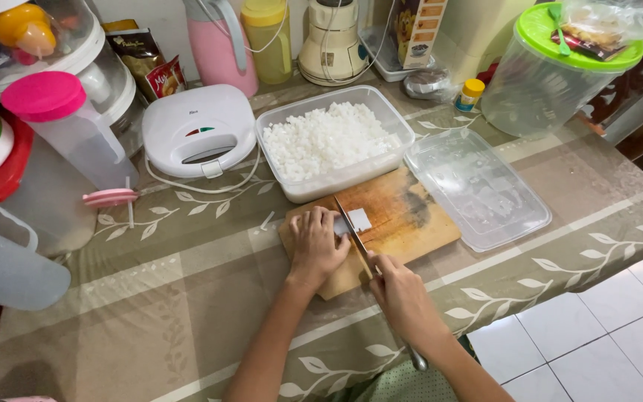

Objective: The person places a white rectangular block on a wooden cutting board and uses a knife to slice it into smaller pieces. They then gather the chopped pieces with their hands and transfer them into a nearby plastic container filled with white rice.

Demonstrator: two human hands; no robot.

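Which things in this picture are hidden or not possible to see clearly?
Head view:
- White piece: its left part is hidden under the left hand.
- Knife: handle covered by the right hand.
- Green-lidded jar: contents blurred behind plastic.
- Sandwich maker: shut, inside unseen.

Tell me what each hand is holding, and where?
Right hand holds the knife by its handle; left hand presses the white piece on the board.
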